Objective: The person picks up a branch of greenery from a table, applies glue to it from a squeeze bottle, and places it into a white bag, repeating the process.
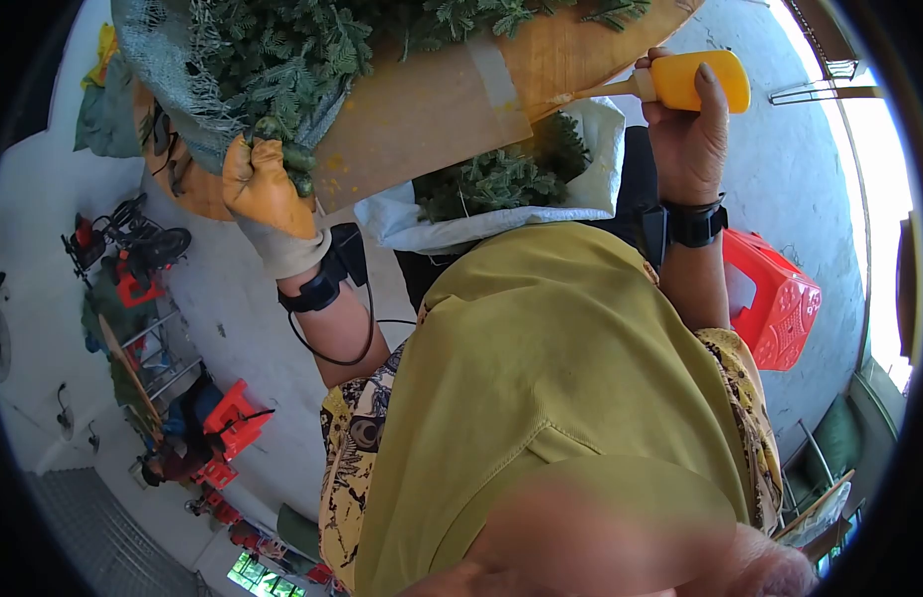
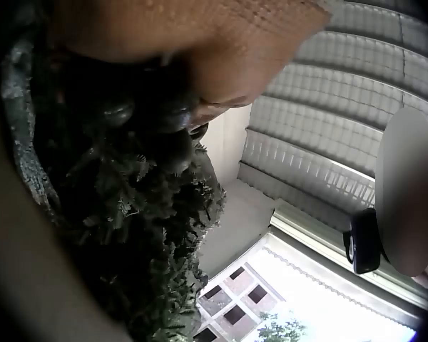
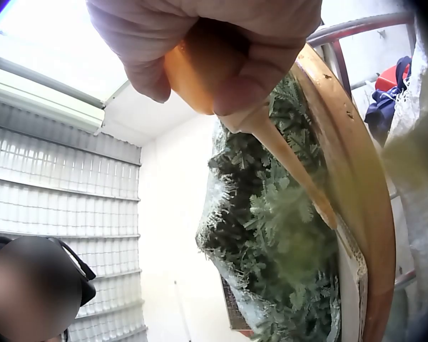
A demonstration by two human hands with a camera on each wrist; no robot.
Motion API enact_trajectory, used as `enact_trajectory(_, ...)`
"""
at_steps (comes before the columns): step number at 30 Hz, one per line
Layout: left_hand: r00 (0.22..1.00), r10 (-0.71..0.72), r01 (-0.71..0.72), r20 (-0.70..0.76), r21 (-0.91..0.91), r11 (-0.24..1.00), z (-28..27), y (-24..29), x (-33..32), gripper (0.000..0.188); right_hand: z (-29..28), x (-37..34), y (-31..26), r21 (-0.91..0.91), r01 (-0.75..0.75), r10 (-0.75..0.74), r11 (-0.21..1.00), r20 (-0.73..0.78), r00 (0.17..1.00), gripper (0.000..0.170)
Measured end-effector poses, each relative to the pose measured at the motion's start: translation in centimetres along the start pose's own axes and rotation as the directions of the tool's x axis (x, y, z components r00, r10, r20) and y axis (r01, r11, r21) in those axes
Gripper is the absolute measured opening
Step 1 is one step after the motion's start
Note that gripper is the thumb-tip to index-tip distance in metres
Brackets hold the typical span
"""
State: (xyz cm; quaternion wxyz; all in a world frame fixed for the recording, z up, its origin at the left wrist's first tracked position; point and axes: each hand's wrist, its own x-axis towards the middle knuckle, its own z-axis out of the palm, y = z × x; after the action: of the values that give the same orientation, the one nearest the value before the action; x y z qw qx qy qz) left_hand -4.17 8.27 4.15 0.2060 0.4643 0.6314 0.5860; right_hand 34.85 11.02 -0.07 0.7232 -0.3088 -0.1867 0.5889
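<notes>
My right hand [image 1: 688, 149] grips a yellow-orange squeeze bottle [image 1: 715, 82]. Its long, tapering nozzle [image 3: 292, 160] points left, with the tip close to the edge of a flat board [image 1: 412, 129] on the table. On the other side, my left hand [image 1: 270, 186], in an orange-coated glove, is curled round several dark green, shiny, rounded pieces [image 1: 298, 161]; their kind cannot be told. Beside it, green needled sprigs [image 1: 282, 60] fill a frayed pale woven sack [image 1: 168, 75]. More sprigs [image 1: 506, 184] lie in a white sack [image 1: 606, 149] below the table edge.
The wooden table [image 1: 566, 50] has a curved edge, and yellowish spots mark the board. A red plastic stool [image 1: 775, 298] stands near my right arm. Farther off at left are more red stools [image 1: 238, 418] and a dark wheeled object [image 1: 143, 239].
</notes>
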Motion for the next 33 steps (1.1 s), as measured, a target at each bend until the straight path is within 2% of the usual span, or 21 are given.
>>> enact_trajectory(2,0.998,-0.030,0.035,0.059,-0.090,0.995,1.2,4.3,-1.3,0.018,0.0,-0.1,0.0,-0.004,0.004,-0.004,1.000,-0.005,1.000,0.032)
enact_trajectory(3,0.998,-0.031,0.036,0.060,-0.090,0.995,1.0,3.3,-1.1,0.018,-0.2,-0.2,-0.1,-0.004,0.004,-0.004,1.000,-0.006,1.000,0.032)
enact_trajectory(5,0.985,0.170,-0.168,-0.041,0.041,0.985,0.4,0.5,-0.1,0.018,-0.5,0.0,-0.1,-0.004,-0.017,0.017,1.000,0.000,1.000,0.032)
enact_trajectory(6,0.984,0.173,-0.171,-0.037,0.038,0.984,1.0,1.5,-0.3,0.018,-0.5,0.1,-0.1,-0.003,-0.012,0.012,1.000,-0.003,1.000,0.032)
enact_trajectory(8,0.998,-0.030,0.021,-0.057,-0.143,0.990,2.3,4.4,-1.9,0.016,-0.5,0.0,-0.2,-0.004,0.010,-0.010,1.000,0.031,0.999,0.032)
enact_trajectory(9,0.998,-0.034,0.025,-0.057,-0.143,0.989,2.1,4.5,-2.3,0.016,-0.4,-0.1,-0.2,-0.007,0.008,-0.008,1.000,0.029,1.000,0.032)
enact_trajectory(11,0.992,-0.037,0.056,0.119,-0.163,0.985,1.8,4.7,-2.5,0.016,0.0,-0.2,-0.1,-0.011,0.017,-0.018,1.000,-0.044,0.999,0.034)
enact_trajectory(12,0.992,-0.038,0.057,0.118,-0.162,0.985,2.0,4.5,-2.6,0.016,-0.1,-0.2,-0.1,-0.012,0.015,-0.016,1.000,-0.044,0.999,0.034)
enact_trajectory(13,0.952,0.036,-0.028,0.305,-0.030,0.999,2.4,4.1,-2.8,0.016,-0.3,-0.1,-0.1,-0.012,0.019,-0.019,1.000,-0.028,0.999,0.034)
enact_trajectory(14,0.869,0.080,-0.137,0.487,0.082,0.987,2.8,3.7,-2.9,0.016,-0.4,-0.1,-0.2,-0.012,0.022,-0.023,1.000,-0.012,1.000,0.035)
enact_trajectory(15,0.870,0.079,-0.135,0.487,0.082,0.987,3.3,3.1,-2.8,0.016,-0.6,0.0,-0.3,-0.012,0.021,-0.021,1.000,-0.012,1.000,0.035)
enact_trajectory(17,0.736,-0.032,-0.055,0.677,0.107,0.993,4.3,2.1,-2.7,0.015,-1.0,0.2,-0.5,0.009,0.017,-0.017,1.000,0.043,0.999,0.036)
enact_trajectory(18,0.669,-0.168,-0.069,0.724,0.286,0.956,4.6,3.7,-2.5,0.017,-0.8,0.1,-0.6,0.007,0.020,-0.020,1.000,0.040,0.999,0.036)
enact_trajectory(21,0.634,-0.186,-0.074,0.751,0.298,0.952,5.5,3.2,-2.5,0.015,0.1,-0.2,-1.0,0.023,0.062,-0.061,0.998,-0.044,0.997,0.037)
enact_trajectory(23,0.631,-0.176,-0.086,0.755,0.294,0.952,5.6,3.3,-2.5,0.015,0.6,0.0,-1.2,0.102,0.048,-0.049,0.994,-0.001,0.999,0.038)
enact_trajectory(24,0.628,-0.166,-0.101,0.760,0.291,0.951,5.7,3.4,-2.5,0.016,0.7,0.0,-1.2,0.101,0.046,-0.046,0.994,0.001,0.999,0.038)
enact_trajectory(26,0.626,-0.164,-0.075,0.763,0.268,0.961,5.8,3.5,-2.6,0.011,1.1,0.3,-1.0,0.074,0.018,-0.029,0.997,0.144,0.989,0.047)
enact_trajectory(28,0.622,-0.163,-0.048,0.765,0.246,0.968,5.7,3.4,-2.7,0.008,1.3,0.8,-0.3,0.077,-0.013,-0.001,0.997,0.178,0.984,0.047)
enact_trajectory(30,0.638,-0.064,-0.170,0.768,0.221,0.960,5.6,3.2,-2.8,0.005,2.5,0.8,0.4,0.086,-0.084,0.064,0.993,0.211,0.975,0.045)
enact_trajectory(33,0.633,-0.037,-0.149,0.774,0.168,0.974,5.5,2.5,-2.6,0.004,5.1,0.7,1.4,-0.018,-0.013,0.017,1.000,0.256,0.966,0.042)
